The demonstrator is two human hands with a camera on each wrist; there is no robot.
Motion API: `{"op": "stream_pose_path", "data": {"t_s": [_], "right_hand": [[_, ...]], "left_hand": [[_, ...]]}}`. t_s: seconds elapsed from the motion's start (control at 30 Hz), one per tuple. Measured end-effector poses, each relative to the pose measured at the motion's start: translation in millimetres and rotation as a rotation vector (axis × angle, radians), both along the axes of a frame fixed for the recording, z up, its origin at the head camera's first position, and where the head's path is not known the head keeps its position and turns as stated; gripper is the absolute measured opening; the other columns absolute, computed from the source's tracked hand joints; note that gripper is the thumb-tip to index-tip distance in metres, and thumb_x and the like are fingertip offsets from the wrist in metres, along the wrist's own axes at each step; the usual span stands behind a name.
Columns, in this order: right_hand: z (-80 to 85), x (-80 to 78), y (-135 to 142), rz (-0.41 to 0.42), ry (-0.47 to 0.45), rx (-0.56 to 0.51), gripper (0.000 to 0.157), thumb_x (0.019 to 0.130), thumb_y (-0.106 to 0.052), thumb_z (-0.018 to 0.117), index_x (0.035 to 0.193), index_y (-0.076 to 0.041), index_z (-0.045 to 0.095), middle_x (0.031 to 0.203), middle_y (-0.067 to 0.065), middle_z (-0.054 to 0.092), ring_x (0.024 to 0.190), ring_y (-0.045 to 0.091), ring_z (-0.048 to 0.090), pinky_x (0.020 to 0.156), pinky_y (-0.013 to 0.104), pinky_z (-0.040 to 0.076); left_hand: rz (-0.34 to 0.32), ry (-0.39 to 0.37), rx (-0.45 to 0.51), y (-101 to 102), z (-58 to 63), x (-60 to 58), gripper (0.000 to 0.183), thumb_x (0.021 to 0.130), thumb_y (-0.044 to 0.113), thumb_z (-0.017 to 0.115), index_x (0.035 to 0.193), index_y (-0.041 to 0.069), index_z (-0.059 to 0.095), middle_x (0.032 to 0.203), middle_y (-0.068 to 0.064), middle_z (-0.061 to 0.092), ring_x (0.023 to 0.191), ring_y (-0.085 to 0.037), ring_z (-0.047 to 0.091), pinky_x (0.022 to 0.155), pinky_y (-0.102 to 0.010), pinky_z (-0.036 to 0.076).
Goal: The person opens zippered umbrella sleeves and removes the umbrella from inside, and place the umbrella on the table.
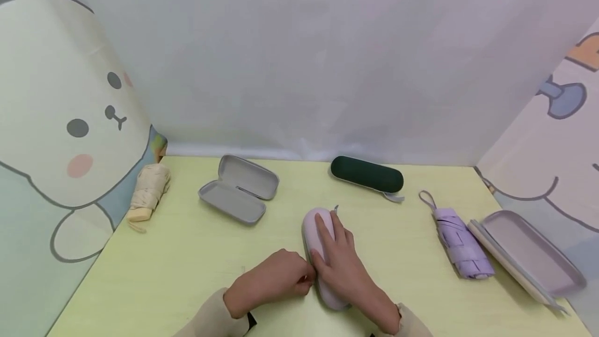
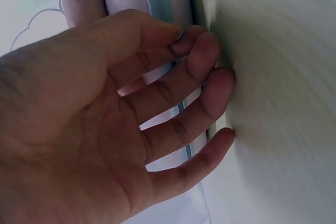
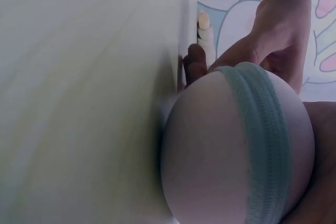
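A pale pink zip case [image 1: 311, 225] lies lengthwise on the table in front of me, its grey-green zip band [image 3: 265, 140] running round the side. My right hand [image 1: 343, 269] lies across the top, presses on it with fairly straight fingers, and has its thumb near the left edge. At the case's left side, my left hand [image 1: 281, 277] has curled fingers, with thumb and forefinger pinched together at the zip. The zip pull is hidden behind the fingers. In the left wrist view a dark line shows in the zip [image 2: 181, 108] beyond the fingers.
An open grey case [image 1: 238, 191] stands back left and a dark green case [image 1: 367, 173] back right. A beige folded umbrella [image 1: 148, 189] lies far left. On the right are a purple folded umbrella [image 1: 460, 243] and an open pinkish case [image 1: 533, 254] near the table edge.
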State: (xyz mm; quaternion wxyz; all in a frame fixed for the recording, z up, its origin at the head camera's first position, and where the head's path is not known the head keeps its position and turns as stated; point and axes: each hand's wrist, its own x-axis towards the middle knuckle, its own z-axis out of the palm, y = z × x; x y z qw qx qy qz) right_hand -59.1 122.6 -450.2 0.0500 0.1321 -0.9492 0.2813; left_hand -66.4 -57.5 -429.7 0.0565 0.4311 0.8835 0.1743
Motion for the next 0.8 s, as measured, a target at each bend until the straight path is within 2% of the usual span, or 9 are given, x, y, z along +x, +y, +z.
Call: {"op": "stream_pose_path", "data": {"t_s": [0.17, 0.4, 0.63, 0.8], "right_hand": [[-0.9, -0.2, 1, -0.006, 0.008, -0.007, 0.07, 0.097, -0.033, 0.059, 0.157, -0.022, 0.025, 0.164, 0.019, 0.014, 0.134, 0.043, 0.037, 0.099, 0.054, 0.044], [-2.1, -0.5, 0, -0.014, -0.005, -0.007, 0.07, 0.097, -0.034, 0.058, 0.158, -0.023, 0.024, 0.164, 0.019, 0.013, 0.134, 0.044, 0.036, 0.099, 0.055, 0.044], [-3.8, 1.8, 1, -0.02, -0.015, 0.002, 0.07, 0.097, -0.034, 0.058, 0.157, -0.024, 0.024, 0.164, 0.019, 0.014, 0.134, 0.043, 0.037, 0.098, 0.055, 0.045], [-4.3, 0.9, 1, -0.022, 0.014, 0.002, 0.069, 0.097, -0.034, 0.057, 0.157, -0.022, 0.025, 0.164, 0.02, 0.014, 0.134, 0.044, 0.037, 0.098, 0.055, 0.044]], "left_hand": [[-0.02, 0.025, -0.015, 3, -0.6, 4.0, 0.029, 0.083, 0.014, 0.066, 0.059, 0.025, 0.053, 0.052, 0.017, 0.037, 0.05, 0.004, 0.026, 0.049, -0.01, 0.023], [-0.073, -0.013, -0.02, 4, 0.4, 6.9, 0.029, 0.082, 0.014, 0.067, 0.059, 0.024, 0.052, 0.054, 0.018, 0.032, 0.05, 0.006, 0.025, 0.048, -0.009, 0.022], [-0.097, -0.022, -0.007, 7, 0.6, 12.4, 0.031, 0.082, 0.012, 0.067, 0.058, 0.023, 0.05, 0.054, 0.018, 0.029, 0.051, 0.006, 0.022, 0.049, -0.008, 0.02], [-0.106, 0.028, -0.014, 8, 3.6, 13.8, 0.035, 0.082, 0.011, 0.068, 0.056, 0.022, 0.047, 0.054, 0.016, 0.024, 0.052, 0.004, 0.019, 0.048, -0.01, 0.018]]}}
